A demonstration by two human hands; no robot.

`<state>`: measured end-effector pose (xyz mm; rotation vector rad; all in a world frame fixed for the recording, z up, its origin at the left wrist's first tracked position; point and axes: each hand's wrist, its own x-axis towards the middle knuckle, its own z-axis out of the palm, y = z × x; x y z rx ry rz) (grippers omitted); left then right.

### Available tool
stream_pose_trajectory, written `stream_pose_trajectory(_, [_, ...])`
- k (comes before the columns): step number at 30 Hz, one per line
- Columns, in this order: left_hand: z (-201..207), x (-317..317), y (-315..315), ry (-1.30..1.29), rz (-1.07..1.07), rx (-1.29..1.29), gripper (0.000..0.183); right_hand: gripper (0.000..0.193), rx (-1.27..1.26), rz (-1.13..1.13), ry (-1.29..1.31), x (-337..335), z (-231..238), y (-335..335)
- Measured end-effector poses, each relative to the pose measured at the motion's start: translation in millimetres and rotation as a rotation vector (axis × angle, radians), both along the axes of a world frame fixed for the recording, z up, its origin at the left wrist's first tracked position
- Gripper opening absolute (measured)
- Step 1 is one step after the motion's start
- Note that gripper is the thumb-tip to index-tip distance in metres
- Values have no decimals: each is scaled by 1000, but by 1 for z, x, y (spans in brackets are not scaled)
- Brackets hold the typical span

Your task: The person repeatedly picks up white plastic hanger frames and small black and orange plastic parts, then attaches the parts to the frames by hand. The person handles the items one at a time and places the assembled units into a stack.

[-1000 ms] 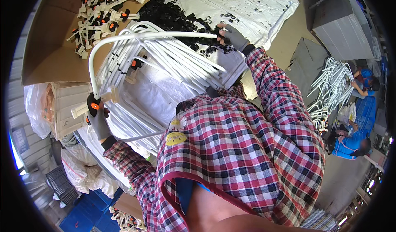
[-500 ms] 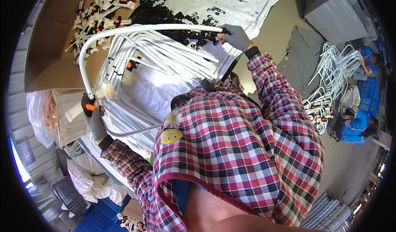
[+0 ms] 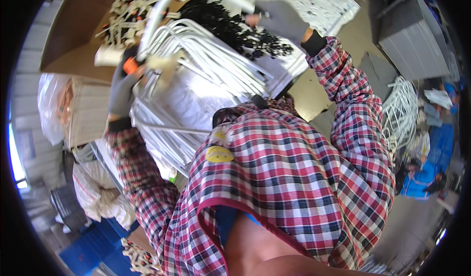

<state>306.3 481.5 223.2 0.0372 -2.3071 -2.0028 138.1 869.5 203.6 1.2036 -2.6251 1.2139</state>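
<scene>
A white bent tube [image 3: 156, 13] arches in front of me, held up between my two gloved hands. Fingers of my left hand [image 3: 123, 92] are wrapped round a cream plastic fitting [image 3: 164, 69] with a black and orange part, at the tube's near left end. Motion blurs the fitting. At the other end, my right hand [image 3: 282, 20] grips the tube, its fingers closed near the tip. Beneath the raised tube lies a stack of white bent tubes [image 3: 211, 55] on a pale plastic-covered surface.
An open cardboard box [image 3: 64, 35] of similar fittings [image 3: 135, 13] stands at the far left. Small black parts [image 3: 211, 20] are heaped beside a white sheet [image 3: 338, 6]. Right: a grey cabinet [image 3: 417, 38], more white tubes [image 3: 400, 109] and a person in blue [image 3: 419, 180].
Both hands have moved farther out from my body, carrying the tube and fitting with them. The tube's arch now reaches the top of the view, and the whole view has shifted somewhat.
</scene>
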Motion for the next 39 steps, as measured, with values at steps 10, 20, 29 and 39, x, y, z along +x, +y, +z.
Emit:
stream_pose_trajectory(10, [40,-52,82,-191,-601,101,105,15,234,226,1027,25,79,-67])
stream_pose_trajectory(20, [25,-82,144,2,-637,-37,74,30,-195,-343,1005,42,-13,34])
stream_pose_trajectory(29, [21,-86,128,-195,-588,7,91,25,206,-1067,-143,48,-297,97])
stream_pose_trajectory(39, [-3,-78,100,-147,-539,148,96,19,81,-936,-172,27,-300,78])
